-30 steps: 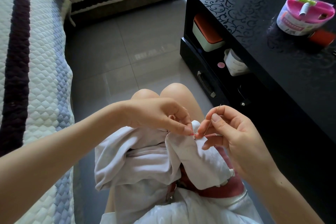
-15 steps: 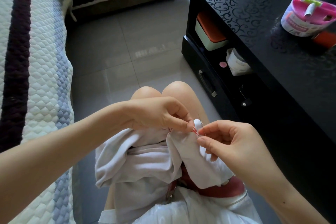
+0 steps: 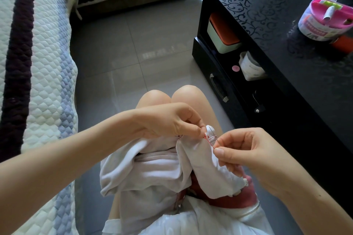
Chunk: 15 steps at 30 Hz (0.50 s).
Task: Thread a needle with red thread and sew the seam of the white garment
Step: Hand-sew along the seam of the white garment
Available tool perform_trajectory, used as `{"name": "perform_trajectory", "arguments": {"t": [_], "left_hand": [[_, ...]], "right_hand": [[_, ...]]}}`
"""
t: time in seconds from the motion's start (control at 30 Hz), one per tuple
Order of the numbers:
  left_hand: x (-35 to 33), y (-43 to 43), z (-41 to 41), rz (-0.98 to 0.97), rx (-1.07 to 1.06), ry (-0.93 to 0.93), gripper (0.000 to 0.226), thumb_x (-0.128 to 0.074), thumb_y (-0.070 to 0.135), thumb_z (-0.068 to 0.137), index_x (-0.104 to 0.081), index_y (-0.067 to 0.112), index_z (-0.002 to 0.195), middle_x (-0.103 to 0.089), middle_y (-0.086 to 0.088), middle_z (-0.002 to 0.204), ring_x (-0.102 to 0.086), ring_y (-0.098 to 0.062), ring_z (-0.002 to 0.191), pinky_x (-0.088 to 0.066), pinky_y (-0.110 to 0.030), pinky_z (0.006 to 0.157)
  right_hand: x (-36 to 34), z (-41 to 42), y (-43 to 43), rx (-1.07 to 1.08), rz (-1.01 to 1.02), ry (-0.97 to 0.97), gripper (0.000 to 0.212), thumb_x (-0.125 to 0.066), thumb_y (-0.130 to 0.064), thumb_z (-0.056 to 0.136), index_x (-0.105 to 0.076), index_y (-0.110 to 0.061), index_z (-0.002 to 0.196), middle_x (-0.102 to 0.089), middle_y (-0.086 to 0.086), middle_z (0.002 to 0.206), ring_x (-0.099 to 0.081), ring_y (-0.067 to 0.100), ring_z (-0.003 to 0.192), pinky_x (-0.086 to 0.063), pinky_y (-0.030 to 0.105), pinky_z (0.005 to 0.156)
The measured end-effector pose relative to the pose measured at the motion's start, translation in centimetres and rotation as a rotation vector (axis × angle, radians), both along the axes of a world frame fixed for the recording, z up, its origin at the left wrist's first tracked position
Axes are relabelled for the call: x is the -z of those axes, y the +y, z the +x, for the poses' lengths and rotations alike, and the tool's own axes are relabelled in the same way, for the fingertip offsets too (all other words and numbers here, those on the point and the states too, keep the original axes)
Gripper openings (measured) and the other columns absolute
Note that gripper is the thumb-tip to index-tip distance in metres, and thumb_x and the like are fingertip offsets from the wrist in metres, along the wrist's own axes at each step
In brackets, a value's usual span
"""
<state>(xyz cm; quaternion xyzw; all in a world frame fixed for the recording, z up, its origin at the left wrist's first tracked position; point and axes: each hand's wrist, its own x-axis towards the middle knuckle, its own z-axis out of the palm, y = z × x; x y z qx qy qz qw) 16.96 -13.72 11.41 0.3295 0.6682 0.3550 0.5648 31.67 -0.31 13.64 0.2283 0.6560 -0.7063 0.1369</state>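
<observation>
The white garment (image 3: 149,173) lies bunched on my lap. My left hand (image 3: 172,120) pinches a folded edge of it at the seam, thumb and forefinger pressed together. My right hand (image 3: 246,150) sits just to the right of the seam, pinching the thin needle (image 3: 215,140) and the red thread (image 3: 209,141) between thumb and forefinger. A few red stitches (image 3: 206,136) show on the fold between the two hands. Most of the needle is hidden by my fingers and the cloth.
A black cabinet (image 3: 286,47) stands to my right, with a pink-lidded sewing kit (image 3: 324,19) and an orange spool (image 3: 343,44) on top. Its shelf holds a green box (image 3: 223,34) and a jar (image 3: 252,66). A quilted sofa (image 3: 34,74) is on my left, grey floor tiles (image 3: 133,53) ahead.
My right hand has dropped from a raised position, where the needle stood up clear of the cloth, to low against the seam. My left hand keeps its pinch on the fold.
</observation>
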Motion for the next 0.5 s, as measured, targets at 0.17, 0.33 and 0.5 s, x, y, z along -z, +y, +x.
{"name": "perform_trajectory", "arguments": {"t": [0.17, 0.33, 0.5], "left_hand": [[0.1, 0.1, 0.0, 0.002, -0.013, 0.064, 0.015, -0.061, 0.034, 0.078, -0.069, 0.022, 0.077, -0.059, 0.003, 0.077, -0.050, -0.006, 0.074, -0.039, -0.024, 0.072], [0.1, -0.1, -0.2, -0.003, -0.009, 0.051, 0.014, -0.064, 0.030, 0.085, -0.070, 0.019, 0.079, -0.060, 0.002, 0.078, -0.051, -0.008, 0.076, -0.040, -0.025, 0.073], [-0.3, -0.1, -0.5, -0.026, 0.004, -0.020, 0.017, -0.059, 0.023, 0.093, -0.068, 0.012, 0.084, -0.060, 0.012, 0.073, -0.052, -0.001, 0.072, -0.043, -0.016, 0.071]], "right_hand": [[0.5, -0.2, 0.1, 0.082, 0.023, 0.008, 0.023, -0.066, 0.007, 0.080, -0.071, -0.006, 0.062, -0.059, 0.011, 0.051, -0.047, 0.013, 0.038, -0.038, 0.019, 0.037], [0.9, -0.4, -0.4, 0.106, 0.061, 0.050, 0.011, -0.070, -0.007, 0.080, -0.073, -0.004, 0.070, -0.057, 0.007, 0.049, -0.045, 0.012, 0.037, -0.037, 0.018, 0.037], [1.1, -0.4, -0.5, 0.132, 0.050, 0.056, 0.012, -0.070, -0.008, 0.079, -0.072, -0.002, 0.068, -0.057, 0.010, 0.050, -0.044, 0.012, 0.036, -0.037, 0.020, 0.037]]}}
